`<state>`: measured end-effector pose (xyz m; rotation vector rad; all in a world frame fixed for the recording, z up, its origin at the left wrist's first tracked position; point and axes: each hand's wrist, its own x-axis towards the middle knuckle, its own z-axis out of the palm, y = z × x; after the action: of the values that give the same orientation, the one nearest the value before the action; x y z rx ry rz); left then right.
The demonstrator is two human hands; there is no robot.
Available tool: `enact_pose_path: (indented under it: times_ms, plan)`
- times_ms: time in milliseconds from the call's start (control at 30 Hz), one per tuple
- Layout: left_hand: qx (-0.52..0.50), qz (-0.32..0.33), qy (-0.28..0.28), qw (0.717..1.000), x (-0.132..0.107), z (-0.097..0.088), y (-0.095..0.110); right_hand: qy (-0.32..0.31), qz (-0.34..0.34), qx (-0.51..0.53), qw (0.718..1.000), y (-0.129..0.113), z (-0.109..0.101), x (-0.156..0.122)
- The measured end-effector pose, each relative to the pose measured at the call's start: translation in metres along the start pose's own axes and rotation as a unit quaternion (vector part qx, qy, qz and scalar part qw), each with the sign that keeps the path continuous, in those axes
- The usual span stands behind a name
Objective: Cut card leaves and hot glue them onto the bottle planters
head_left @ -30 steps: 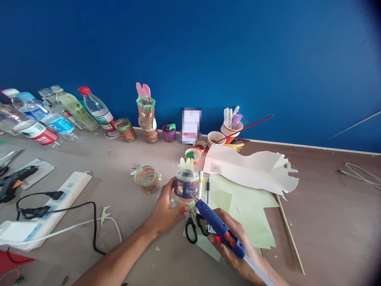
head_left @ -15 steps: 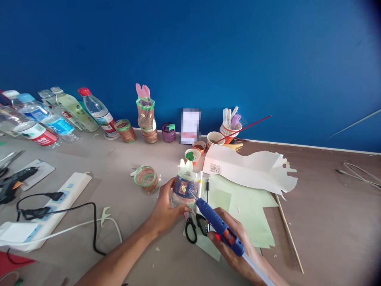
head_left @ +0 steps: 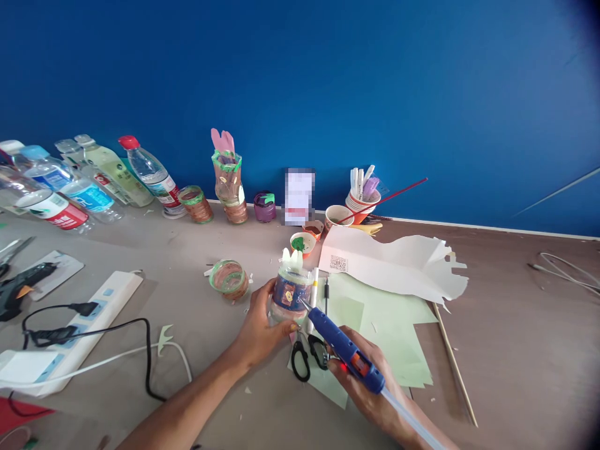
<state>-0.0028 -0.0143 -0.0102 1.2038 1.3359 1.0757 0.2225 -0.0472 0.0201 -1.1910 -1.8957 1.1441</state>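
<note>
My left hand (head_left: pixel 260 328) wraps round a cut clear plastic bottle piece (head_left: pixel 289 295) with a dark blue painted band, a brown patch and pale petal-shaped pieces sticking up from its rim. In my right hand (head_left: pixel 363 369) is a blue hot glue gun (head_left: pixel 344 347), a clear glue stick trailing from its back and a red light showing at the handle. Its metal nozzle points at the blue band, at or very near the surface. Black-handled scissors (head_left: pixel 300 361) lie just below the bottle piece, their blades partly hidden.
Pale green paper (head_left: pixel 389 350) and a white paper sheet (head_left: pixel 398 262) lie to the right, beside a wooden stick (head_left: pixel 454 362). A painted ring-like cup (head_left: pixel 229 280) and a power strip (head_left: pixel 100 319) with cables are leftward. Plastic bottles (head_left: pixel 152 178) and paint cups (head_left: pixel 302 242) stand behind.
The view has shifted very slightly. Both hands keep their hold, and the glue gun's nozzle stays at the blue band with hardly any movement.
</note>
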Motion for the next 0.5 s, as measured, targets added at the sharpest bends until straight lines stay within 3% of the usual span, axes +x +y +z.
enact_pose_path:
  times_ms: [300,500]
  plan:
    - [0.01,-0.002,0.006,1.0,-0.0004,0.0004,-0.0021,-0.004,0.024,0.007,1.0,0.0037,0.0008,-0.0038]
    - [0.02,0.006,-0.003,1.0,0.0005,0.0005,-0.0023,0.036,0.023,-0.018,0.999,0.0094,0.0047,-0.0034]
